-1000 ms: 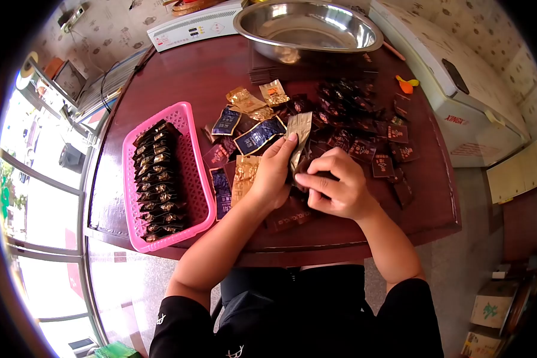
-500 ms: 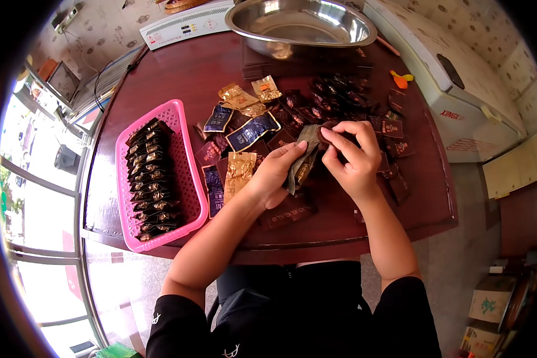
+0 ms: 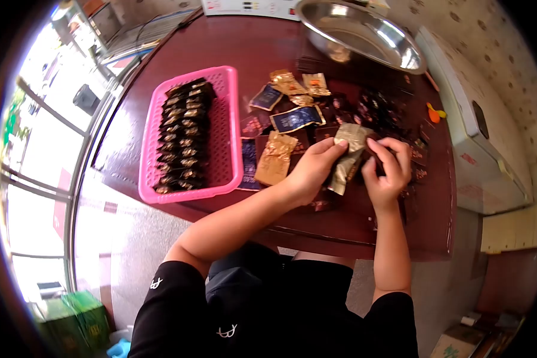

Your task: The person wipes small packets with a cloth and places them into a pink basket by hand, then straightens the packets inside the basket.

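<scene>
Pinched between the thumb and fingers of my left hand (image 3: 317,171) is a crumpled gold foil packet (image 3: 347,160), held tilted above the table. My right hand (image 3: 390,173) is beside the packet's upper right edge, with its index finger and thumb curled towards each other. Something dark seems to be between those fingertips, too unclear to name. Under and around the hands lie flat packets: a blue one with a gold border (image 3: 297,118), a tan-gold one (image 3: 275,158), and a pile of dark shiny wrapped pieces (image 3: 379,110).
Left of the hands, a pink plastic basket (image 3: 232,128) holds a row of dark wrapped packets (image 3: 185,140). A steel basin (image 3: 364,36) stands at the back of the red-brown table (image 3: 221,51). On the right are an orange and yellow balloon (image 3: 434,113) and a white appliance (image 3: 477,143).
The view has turned, so the basket and table appear shifted. The packet in my left hand now shows a brighter gold face. My right fingertips have moved slightly away from its upper end.
</scene>
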`<state>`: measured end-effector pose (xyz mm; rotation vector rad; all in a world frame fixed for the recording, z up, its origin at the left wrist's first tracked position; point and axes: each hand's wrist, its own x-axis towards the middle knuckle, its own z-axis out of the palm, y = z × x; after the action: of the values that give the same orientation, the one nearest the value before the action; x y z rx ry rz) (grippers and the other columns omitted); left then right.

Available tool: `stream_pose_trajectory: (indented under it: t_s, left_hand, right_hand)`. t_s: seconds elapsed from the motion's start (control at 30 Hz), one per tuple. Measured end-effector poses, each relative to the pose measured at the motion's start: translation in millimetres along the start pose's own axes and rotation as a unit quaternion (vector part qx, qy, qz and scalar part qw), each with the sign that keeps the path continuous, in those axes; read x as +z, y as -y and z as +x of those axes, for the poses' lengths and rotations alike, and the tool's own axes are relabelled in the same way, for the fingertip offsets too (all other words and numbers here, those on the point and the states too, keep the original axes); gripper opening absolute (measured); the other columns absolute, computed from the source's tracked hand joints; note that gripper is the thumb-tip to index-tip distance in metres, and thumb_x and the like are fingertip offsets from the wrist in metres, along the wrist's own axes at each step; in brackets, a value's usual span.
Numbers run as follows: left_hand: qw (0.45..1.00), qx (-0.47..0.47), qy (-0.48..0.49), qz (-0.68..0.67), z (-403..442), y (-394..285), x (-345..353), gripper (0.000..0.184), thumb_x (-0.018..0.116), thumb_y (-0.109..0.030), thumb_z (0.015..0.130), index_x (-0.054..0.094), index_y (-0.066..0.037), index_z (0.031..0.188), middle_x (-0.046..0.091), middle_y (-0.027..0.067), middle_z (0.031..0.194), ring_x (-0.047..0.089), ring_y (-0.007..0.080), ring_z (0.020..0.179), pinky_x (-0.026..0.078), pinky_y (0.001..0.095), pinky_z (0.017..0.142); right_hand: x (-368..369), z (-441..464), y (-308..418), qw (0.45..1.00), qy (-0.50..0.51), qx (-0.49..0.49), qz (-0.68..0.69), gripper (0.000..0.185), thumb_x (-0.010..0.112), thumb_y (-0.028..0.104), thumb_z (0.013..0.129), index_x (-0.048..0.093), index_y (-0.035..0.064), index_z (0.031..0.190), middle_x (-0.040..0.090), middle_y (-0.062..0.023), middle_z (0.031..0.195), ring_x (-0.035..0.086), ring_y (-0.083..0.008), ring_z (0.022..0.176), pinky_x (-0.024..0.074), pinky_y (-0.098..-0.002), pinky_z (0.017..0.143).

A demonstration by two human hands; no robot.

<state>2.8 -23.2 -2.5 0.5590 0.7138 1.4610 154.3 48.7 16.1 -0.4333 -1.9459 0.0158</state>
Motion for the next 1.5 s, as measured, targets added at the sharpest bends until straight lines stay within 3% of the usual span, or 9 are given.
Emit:
stream_pose_trajectory:
  t_s: [0.13, 0.23, 0.33, 0.43, 0.47, 0.7, 0.8, 1.2, 1.5]
  left_hand:
    - [0.958, 0.243, -0.079, 0.13, -46, -36, -2, 0.024, 0.046, -0.009, 0.102, 0.05, -0.002, 0.124, 0.058, 0.0038, 0.117, 0.052, 0.0091, 0.108, 0.041, 0.0257, 0.096]
    - [0.884, 0.385, -0.15, 0.217, -82, -89, -38, 0.033, 0.051, 0.0, 0.097, 0.039, -0.002, 0.128, 0.06, 0.01, 0.112, 0.059, 0.0134, 0.105, 0.049, 0.0282, 0.09]
    - [0.779, 0.353, -0.314, 0.412, -113, -132, -57, 0.053, 0.061, 0.001, 0.092, 0.028, -0.005, 0.133, 0.063, 0.0137, 0.104, 0.069, 0.0183, 0.086, 0.057, 0.0244, 0.07]
    - [0.596, 0.33, -0.317, 0.66, -117, -135, -83, 0.026, 0.07, -0.007, 0.085, 0.058, -0.004, 0.108, 0.066, 0.0113, 0.09, 0.069, 0.0205, 0.078, 0.053, 0.0321, 0.067]
    - [0.602, 0.314, -0.319, 0.662, -113, -129, -87, 0.014, 0.072, -0.012, 0.082, 0.065, -0.003, 0.091, 0.066, 0.0116, 0.086, 0.067, 0.0266, 0.076, 0.051, 0.0372, 0.069]
    - [0.479, 0.12, -0.325, 0.807, -110, -113, -110, 0.024, 0.075, -0.024, 0.079, 0.068, -0.006, 0.092, 0.065, 0.0124, 0.091, 0.067, 0.0324, 0.084, 0.053, 0.0431, 0.073]
    - [0.407, 0.06, -0.331, 0.849, -107, -109, -102, 0.034, 0.08, -0.027, 0.072, 0.067, -0.004, 0.093, 0.052, 0.0124, 0.112, 0.059, 0.0311, 0.098, 0.052, 0.0437, 0.077]
    - [0.465, 0.057, -0.236, 0.852, -122, -126, -102, 0.051, 0.086, -0.033, 0.063, 0.069, -0.016, 0.108, 0.046, 0.012, 0.125, 0.044, 0.0363, 0.117, 0.045, 0.047, 0.098]
    - [0.459, 0.173, -0.238, 0.838, -104, -135, -64, 0.047, 0.08, -0.022, 0.073, 0.061, -0.007, 0.113, 0.05, 0.0128, 0.119, 0.048, 0.0343, 0.116, 0.043, 0.0446, 0.099]
  right_hand:
    - [2, -4, 6, 0.999, 0.021, 0.009, 0.043, 0.037, 0.063, -0.006, 0.065, 0.072, 0.0033, 0.099, 0.06, -0.0094, 0.094, 0.059, -0.0262, 0.085, 0.0496, -0.0362, 0.074]
    - [6, -6, 12, 0.996, 0.057, -0.009, 0.066, 0.035, 0.064, -0.003, 0.066, 0.073, 0.0041, 0.099, 0.06, -0.0084, 0.094, 0.059, -0.026, 0.085, 0.0496, -0.0362, 0.074]
    - [13, -5, 17, 0.993, 0.083, -0.027, 0.078, 0.036, 0.063, -0.003, 0.065, 0.073, 0.0043, 0.099, 0.06, -0.0086, 0.093, 0.059, -0.0263, 0.084, 0.05, -0.0365, 0.073]
    - [19, -2, 23, 0.991, 0.1, -0.048, 0.077, 0.035, 0.063, -0.003, 0.064, 0.072, 0.0041, 0.097, 0.06, -0.009, 0.092, 0.059, -0.0266, 0.082, 0.0503, -0.0366, 0.071]
    - [20, -3, 22, 0.99, 0.104, -0.046, 0.081, 0.035, 0.063, -0.003, 0.064, 0.072, 0.0041, 0.097, 0.06, -0.0089, 0.092, 0.059, -0.0264, 0.082, 0.0501, -0.0365, 0.071]
    - [19, -4, 19, 0.988, 0.122, -0.037, 0.083, 0.034, 0.064, -0.003, 0.063, 0.073, 0.004, 0.096, 0.06, -0.0077, 0.092, 0.058, -0.0253, 0.08, 0.0488, -0.0359, 0.07]
    - [18, -2, 23, 0.986, 0.139, -0.037, 0.09, 0.035, 0.064, -0.003, 0.063, 0.073, 0.0041, 0.096, 0.06, -0.0075, 0.091, 0.058, -0.025, 0.08, 0.0487, -0.0357, 0.07]
    - [15, -1, 22, 0.982, 0.153, -0.029, 0.107, 0.033, 0.065, -0.003, 0.064, 0.073, 0.0052, 0.095, 0.061, -0.0067, 0.091, 0.057, -0.0246, 0.079, 0.0475, -0.0358, 0.07]
    - [15, 0, 20, 0.983, 0.137, -0.044, 0.116, 0.034, 0.067, -0.003, 0.063, 0.072, 0.0077, 0.094, 0.062, -0.005, 0.09, 0.058, -0.0233, 0.077, 0.0496, -0.0338, 0.065]
